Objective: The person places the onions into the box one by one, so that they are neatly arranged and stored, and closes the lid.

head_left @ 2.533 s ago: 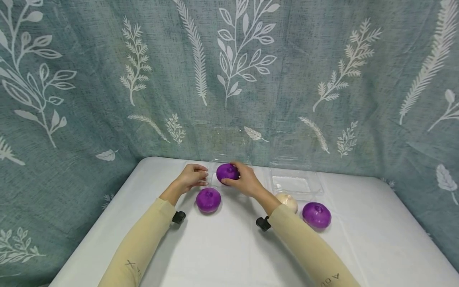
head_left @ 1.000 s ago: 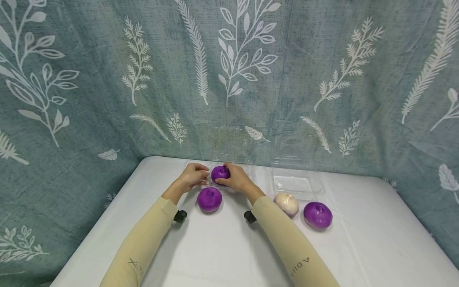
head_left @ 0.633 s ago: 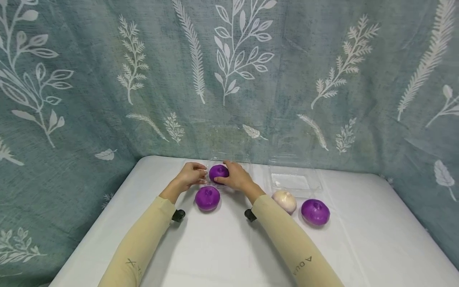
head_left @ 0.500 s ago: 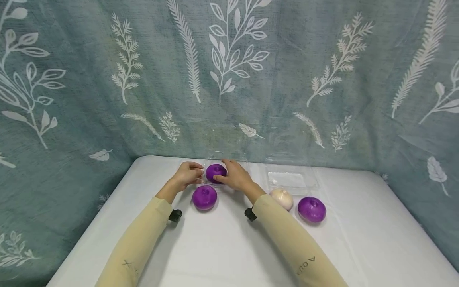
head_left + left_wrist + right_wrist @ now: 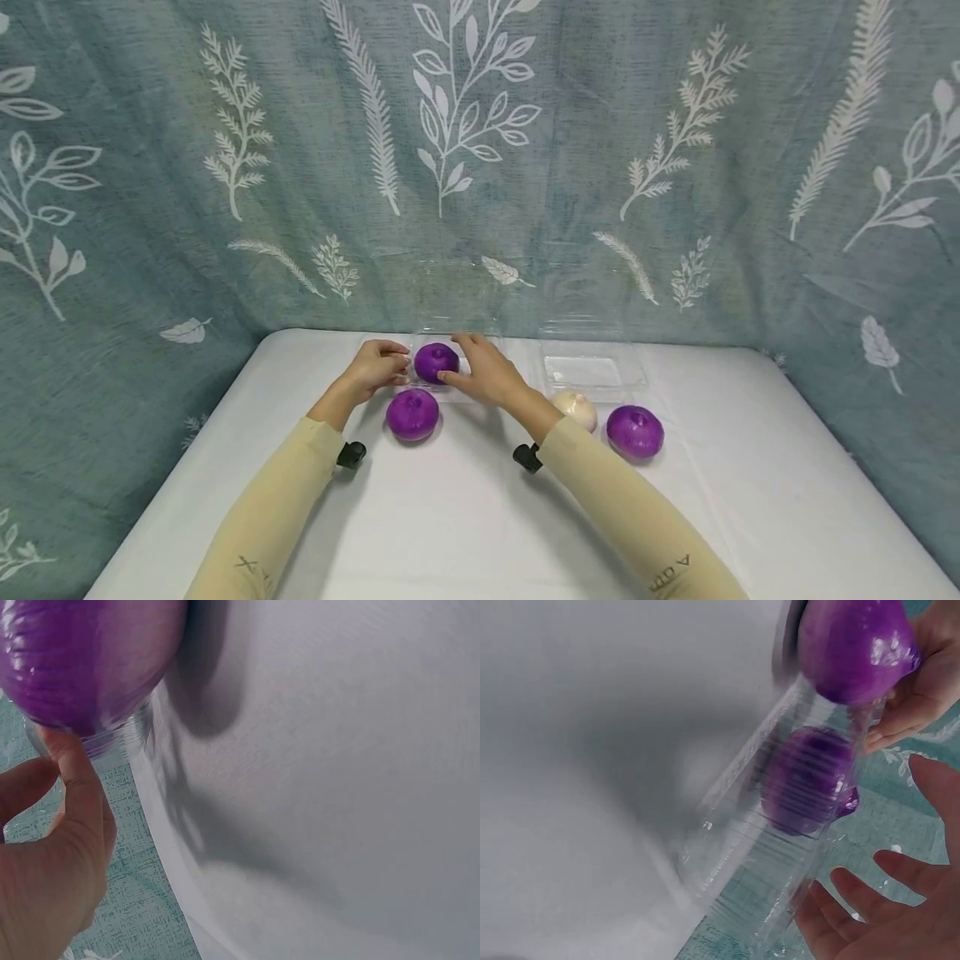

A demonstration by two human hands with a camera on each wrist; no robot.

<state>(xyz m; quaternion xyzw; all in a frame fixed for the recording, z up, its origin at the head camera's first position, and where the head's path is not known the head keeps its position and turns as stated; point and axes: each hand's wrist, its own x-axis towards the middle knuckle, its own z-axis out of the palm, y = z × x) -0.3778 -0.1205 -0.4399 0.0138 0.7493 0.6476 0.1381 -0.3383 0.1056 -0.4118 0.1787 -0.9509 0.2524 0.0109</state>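
Since earlier, the purple onion (image 5: 435, 360) has shifted left inside the clear container (image 5: 761, 862), and the right hand (image 5: 489, 372) has let go, its fingers spread, holding nothing, just right of the onion. The left hand (image 5: 372, 367) pinches the container's rim on the onion's left; a second purple onion (image 5: 412, 415) sits nearer on the tabletop (image 5: 442, 517)
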